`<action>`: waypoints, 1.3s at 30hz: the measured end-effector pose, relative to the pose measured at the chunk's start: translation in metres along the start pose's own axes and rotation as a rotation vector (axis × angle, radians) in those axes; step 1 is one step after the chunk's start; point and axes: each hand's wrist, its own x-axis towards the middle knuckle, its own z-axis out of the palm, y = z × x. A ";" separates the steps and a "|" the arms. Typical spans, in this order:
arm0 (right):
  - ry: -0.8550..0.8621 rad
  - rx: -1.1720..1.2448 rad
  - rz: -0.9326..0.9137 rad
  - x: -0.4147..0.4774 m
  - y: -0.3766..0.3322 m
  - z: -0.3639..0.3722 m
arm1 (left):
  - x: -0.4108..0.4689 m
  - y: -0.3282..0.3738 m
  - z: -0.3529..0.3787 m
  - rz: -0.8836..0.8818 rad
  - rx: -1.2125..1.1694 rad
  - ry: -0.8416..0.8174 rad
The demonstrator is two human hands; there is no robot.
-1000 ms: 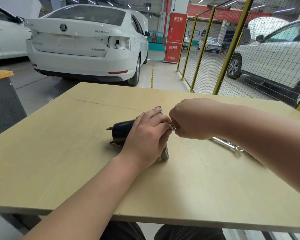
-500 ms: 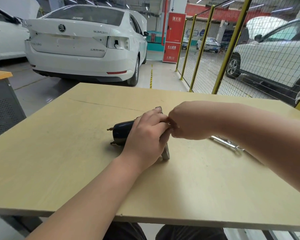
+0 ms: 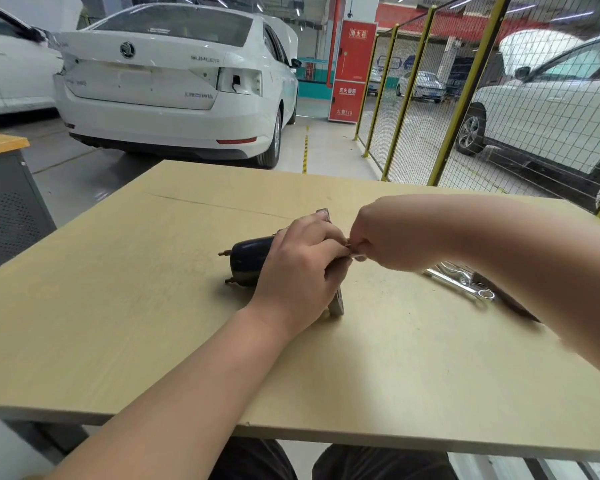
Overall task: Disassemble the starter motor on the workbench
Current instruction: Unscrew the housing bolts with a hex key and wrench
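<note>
A: Room on the left?
B: Bare bench [image 3: 118, 323] left of the motor [image 3: 248, 259] and in front of it, I can get in there.
A: Right side?
B: Tight: wrenches [image 3: 461, 280] lie by my right forearm, partly hidden. My right hand [image 3: 385, 233] touches the left hand [image 3: 302, 271] at the motor's end. A fence [image 3: 465, 98] stands past the far right corner.

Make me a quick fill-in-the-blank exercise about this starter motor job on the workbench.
1. The left hand grips the starter motor on the ____.
2. The right hand pinches a small part at the motor's end, with ____ lying under its forearm.
3. The sedan behind is painted ____.
Missing words: workbench; wrenches; white.
</note>
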 end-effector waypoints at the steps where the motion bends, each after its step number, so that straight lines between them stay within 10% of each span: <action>1: 0.035 -0.022 0.014 0.000 -0.001 -0.001 | 0.000 0.001 0.000 -0.012 -0.008 -0.005; 39: 0.106 0.046 0.006 -0.002 0.000 0.006 | 0.001 0.002 -0.001 0.007 0.019 -0.003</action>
